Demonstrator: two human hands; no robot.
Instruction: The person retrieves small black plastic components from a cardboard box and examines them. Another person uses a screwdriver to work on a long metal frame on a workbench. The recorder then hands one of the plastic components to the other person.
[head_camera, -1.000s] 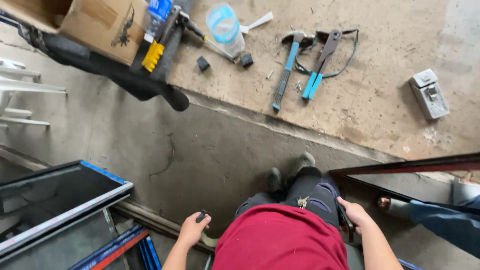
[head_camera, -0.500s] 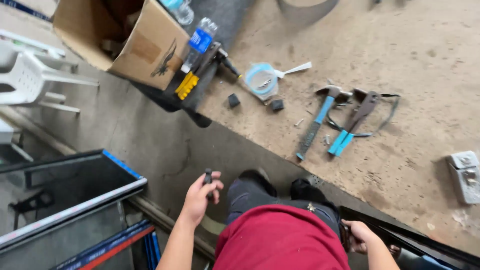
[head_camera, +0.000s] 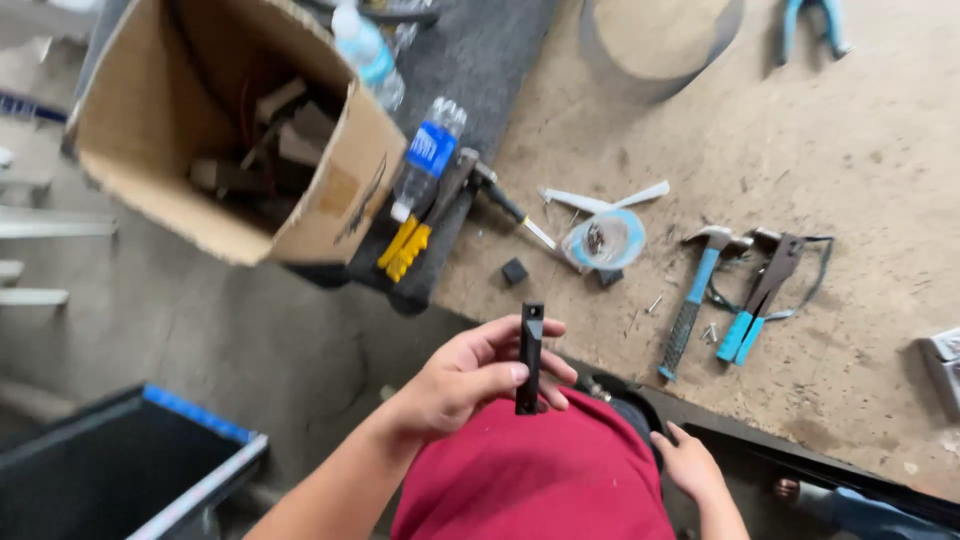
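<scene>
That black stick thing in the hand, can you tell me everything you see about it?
The slim black bar-shaped piece looks like dark plastic or metal; which one is unclear. It is long and narrow, with a small hole near its top end. It stands upright, pinched in the fingers of the left hand, thumb on its front. It is held above the person's red shirt, near the edge of the brown wooden board.

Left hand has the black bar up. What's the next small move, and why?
Probably bring the right hand up to steady the black bar: the left hand pinches it upright by fingertips alone, while the right hangs low and empty.
</scene>
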